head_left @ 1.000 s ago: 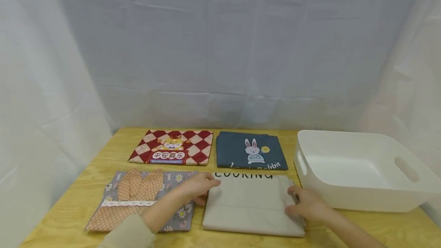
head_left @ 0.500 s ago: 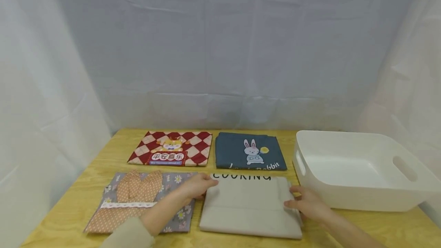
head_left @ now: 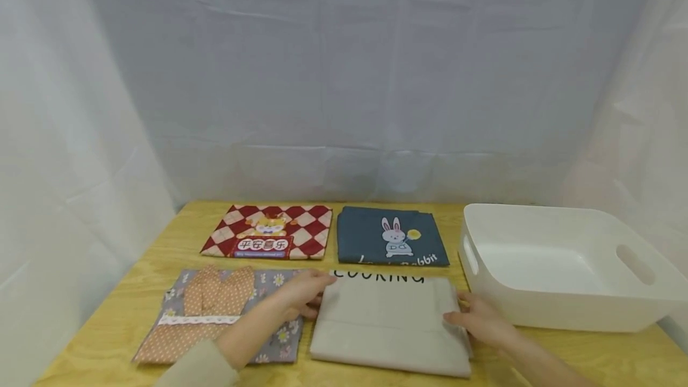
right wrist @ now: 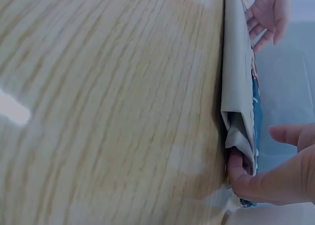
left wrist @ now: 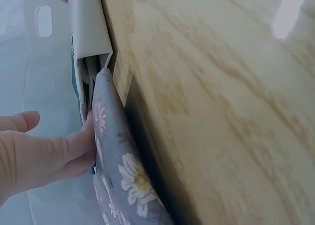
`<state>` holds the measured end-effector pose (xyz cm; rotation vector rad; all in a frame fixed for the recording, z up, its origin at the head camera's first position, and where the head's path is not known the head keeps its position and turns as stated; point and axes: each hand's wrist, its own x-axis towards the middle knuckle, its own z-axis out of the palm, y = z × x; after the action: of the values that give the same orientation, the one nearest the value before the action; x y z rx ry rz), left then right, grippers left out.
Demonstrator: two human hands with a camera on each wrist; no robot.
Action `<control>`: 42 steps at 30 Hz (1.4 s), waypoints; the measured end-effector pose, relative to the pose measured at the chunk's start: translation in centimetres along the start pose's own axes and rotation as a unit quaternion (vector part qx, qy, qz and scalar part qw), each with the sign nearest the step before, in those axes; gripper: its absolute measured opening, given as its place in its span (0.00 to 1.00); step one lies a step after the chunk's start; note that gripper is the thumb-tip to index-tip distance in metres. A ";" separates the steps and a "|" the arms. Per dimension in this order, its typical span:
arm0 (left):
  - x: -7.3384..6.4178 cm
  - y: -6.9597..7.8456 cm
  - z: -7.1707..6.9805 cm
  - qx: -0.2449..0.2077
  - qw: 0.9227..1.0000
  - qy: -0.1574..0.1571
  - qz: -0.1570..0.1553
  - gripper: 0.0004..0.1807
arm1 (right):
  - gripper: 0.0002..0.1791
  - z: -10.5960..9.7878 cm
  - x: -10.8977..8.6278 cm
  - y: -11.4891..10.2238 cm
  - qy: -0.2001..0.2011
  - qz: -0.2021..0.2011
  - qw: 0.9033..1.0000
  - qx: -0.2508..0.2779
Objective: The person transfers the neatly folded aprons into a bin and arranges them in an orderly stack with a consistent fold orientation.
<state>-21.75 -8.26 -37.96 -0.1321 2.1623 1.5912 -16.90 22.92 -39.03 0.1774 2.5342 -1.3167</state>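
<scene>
A folded beige cloth (head_left: pixel 395 327) with black "COOKING" lettering lies on the table between my hands. At its left edge is my left hand (head_left: pixel 306 291); the left wrist view shows the thumb raised away from the cloth and the fingers reaching down beside it. My right hand (head_left: pixel 486 321) is at the right edge. In the right wrist view a finger (right wrist: pixel 236 168) reaches into the open side of the fold, and the thumb stands apart above. Partly under my left forearm lies a folded grey floral cloth (head_left: pixel 282 339) with a dotted orange bow.
Behind lie a red checkered folded cloth (head_left: pixel 309 232) with a cartoon animal and a dark blue folded one (head_left: pixel 360 235) with a rabbit. At the right stands a white plastic bin (head_left: pixel 564 309) with handle holes. White curtains (head_left: pixel 376 76) surround the wooden table (head_left: pixel 102 321).
The beige cloth has shifted slightly left and turned a little, its front right corner coming nearer to me. Both hands stay at its sides. The other cloths and bin keep their places.
</scene>
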 end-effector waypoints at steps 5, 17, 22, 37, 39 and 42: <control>0.2 -0.5 0.0 -0.046 0.999 -0.010 0.017 0.21 | 0.33 0.0 0.4 1.0 -0.028 0.005 0.998 0.060; 0.1 -1.0 -0.3 -0.019 0.999 -0.028 0.032 0.14 | 0.30 0.2 0.2 0.3 0.000 0.025 0.999 0.030; 0.1 -1.1 -0.4 -0.011 0.999 -0.022 0.027 0.16 | 0.29 0.1 0.2 0.4 -0.004 0.044 0.996 0.080; 0.1 -1.1 -1.2 -0.021 0.999 -0.021 0.027 0.17 | 0.26 0.3 0.2 0.9 -0.001 0.071 0.978 0.194; 0.0 -1.1 -1.3 -0.022 0.999 -0.018 0.029 0.17 | 0.26 0.3 0.1 0.8 -0.004 0.069 0.977 0.202; 0.0 -1.2 -1.3 -0.023 0.999 -0.011 0.032 0.17 | 0.27 0.3 -0.1 0.9 -0.009 0.069 0.972 0.225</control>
<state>-21.74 -9.88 -38.66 -0.0594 2.1329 1.6709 -16.58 23.13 -39.87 0.4197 2.1248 -1.8021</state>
